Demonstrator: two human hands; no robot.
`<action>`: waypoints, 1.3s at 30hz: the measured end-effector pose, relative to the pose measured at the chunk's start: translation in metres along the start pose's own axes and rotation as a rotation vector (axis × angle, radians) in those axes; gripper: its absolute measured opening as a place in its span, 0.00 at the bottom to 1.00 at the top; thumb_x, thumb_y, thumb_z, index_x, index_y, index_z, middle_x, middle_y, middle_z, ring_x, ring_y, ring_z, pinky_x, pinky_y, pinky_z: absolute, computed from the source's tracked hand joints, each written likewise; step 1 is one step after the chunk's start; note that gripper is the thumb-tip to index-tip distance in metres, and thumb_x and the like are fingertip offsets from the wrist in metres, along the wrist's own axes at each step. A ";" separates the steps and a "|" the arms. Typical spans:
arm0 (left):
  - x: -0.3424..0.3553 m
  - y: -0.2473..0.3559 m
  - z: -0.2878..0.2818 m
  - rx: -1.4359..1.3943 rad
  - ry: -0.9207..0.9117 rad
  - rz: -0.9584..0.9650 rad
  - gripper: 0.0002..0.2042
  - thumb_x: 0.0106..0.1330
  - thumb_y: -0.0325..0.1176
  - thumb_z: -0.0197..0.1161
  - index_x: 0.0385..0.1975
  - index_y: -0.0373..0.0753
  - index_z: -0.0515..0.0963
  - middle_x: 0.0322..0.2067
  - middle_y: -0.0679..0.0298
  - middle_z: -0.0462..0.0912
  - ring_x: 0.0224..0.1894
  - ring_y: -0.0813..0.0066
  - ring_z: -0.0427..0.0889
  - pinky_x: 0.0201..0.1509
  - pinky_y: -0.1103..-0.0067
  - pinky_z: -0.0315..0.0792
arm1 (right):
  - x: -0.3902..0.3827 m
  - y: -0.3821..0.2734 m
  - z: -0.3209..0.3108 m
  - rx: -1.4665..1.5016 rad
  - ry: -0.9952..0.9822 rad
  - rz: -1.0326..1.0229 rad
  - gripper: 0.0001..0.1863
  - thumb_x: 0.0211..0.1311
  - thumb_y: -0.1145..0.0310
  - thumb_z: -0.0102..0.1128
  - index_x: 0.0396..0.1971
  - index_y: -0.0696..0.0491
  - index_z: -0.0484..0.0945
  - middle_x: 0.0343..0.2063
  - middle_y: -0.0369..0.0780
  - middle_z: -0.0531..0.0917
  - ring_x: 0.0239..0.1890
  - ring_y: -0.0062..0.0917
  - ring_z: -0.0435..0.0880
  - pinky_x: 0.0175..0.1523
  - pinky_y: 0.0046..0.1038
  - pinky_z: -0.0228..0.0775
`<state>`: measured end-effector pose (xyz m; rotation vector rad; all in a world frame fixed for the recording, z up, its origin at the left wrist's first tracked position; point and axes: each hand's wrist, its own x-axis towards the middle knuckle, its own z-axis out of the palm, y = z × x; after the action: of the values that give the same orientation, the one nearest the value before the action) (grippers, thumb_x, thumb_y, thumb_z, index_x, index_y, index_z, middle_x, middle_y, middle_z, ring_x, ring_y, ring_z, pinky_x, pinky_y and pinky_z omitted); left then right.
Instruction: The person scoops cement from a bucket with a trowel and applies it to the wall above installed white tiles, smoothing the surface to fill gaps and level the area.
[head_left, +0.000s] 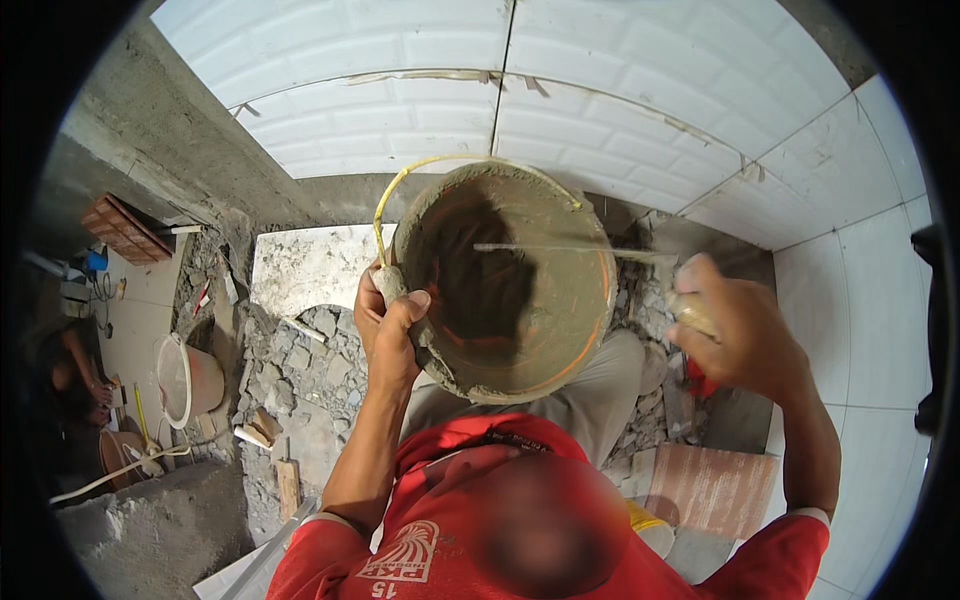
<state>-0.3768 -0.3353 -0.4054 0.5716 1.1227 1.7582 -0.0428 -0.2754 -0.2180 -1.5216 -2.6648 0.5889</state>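
White tiles (pixel 620 115) stand at twelve o'clock beyond the central bucket (pixel 578 330), its eight-o'clock rim clasped by the left hand (pixel 392 335), while the right hand (pixel 748 325), grip closed on a tool (pixel 550 248) (blurred, trowel-like) toward three, might tip it by pressing hard.

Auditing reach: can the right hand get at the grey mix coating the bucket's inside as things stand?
Probably yes: the right hand grips a blurred trowel-like tool apparently extending over the bucket. The left hand holds the bucket's left side, leaving the grey mix open from the right.
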 end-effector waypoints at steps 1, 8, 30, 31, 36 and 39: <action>-0.001 0.001 0.002 0.020 -0.026 0.019 0.26 0.54 0.29 0.69 0.55 0.34 0.77 0.42 0.63 0.85 0.40 0.77 0.82 0.49 0.79 0.77 | 0.000 0.000 0.010 0.006 -0.005 -0.096 0.16 0.64 0.64 0.67 0.44 0.55 0.74 0.30 0.48 0.82 0.34 0.54 0.85 0.40 0.47 0.75; -0.009 -0.004 0.015 0.174 -0.132 0.105 0.30 0.50 0.28 0.69 0.58 0.35 0.77 0.42 0.68 0.79 0.41 0.81 0.76 0.48 0.82 0.72 | 0.017 0.002 0.092 -0.545 -0.208 -0.047 0.16 0.69 0.67 0.58 0.51 0.62 0.77 0.35 0.49 0.86 0.36 0.49 0.89 0.42 0.46 0.83; -0.014 -0.022 0.016 0.172 -0.012 0.175 0.28 0.55 0.32 0.69 0.58 0.34 0.74 0.41 0.70 0.76 0.41 0.81 0.72 0.52 0.81 0.68 | 0.042 -0.027 0.111 0.808 -0.886 0.311 0.25 0.78 0.52 0.55 0.39 0.65 0.79 0.26 0.45 0.84 0.24 0.28 0.87 0.25 0.36 0.80; -0.016 -0.023 0.014 0.202 0.012 0.187 0.29 0.55 0.33 0.69 0.60 0.33 0.74 0.45 0.66 0.79 0.46 0.77 0.75 0.57 0.79 0.69 | 0.040 -0.026 0.113 0.982 -0.890 0.319 0.27 0.80 0.49 0.54 0.44 0.64 0.79 0.26 0.39 0.80 0.21 0.24 0.82 0.19 0.30 0.76; -0.021 -0.023 0.008 0.170 0.018 0.188 0.35 0.52 0.33 0.64 0.65 0.31 0.71 0.54 0.56 0.81 0.55 0.67 0.80 0.65 0.73 0.70 | 0.035 -0.022 0.144 1.575 -0.916 0.396 0.29 0.81 0.48 0.52 0.55 0.64 0.76 0.29 0.37 0.79 0.21 0.20 0.79 0.20 0.28 0.76; -0.023 -0.023 0.004 0.075 0.080 0.136 0.37 0.51 0.31 0.60 0.68 0.30 0.69 0.58 0.52 0.81 0.60 0.61 0.81 0.70 0.69 0.69 | 0.034 -0.026 0.162 1.822 -0.940 0.435 0.30 0.81 0.47 0.52 0.59 0.63 0.73 0.32 0.35 0.76 0.20 0.17 0.77 0.20 0.26 0.76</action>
<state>-0.3529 -0.3512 -0.4214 0.6407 1.2339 1.8754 -0.1138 -0.3099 -0.3662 -0.9914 -0.6247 2.9020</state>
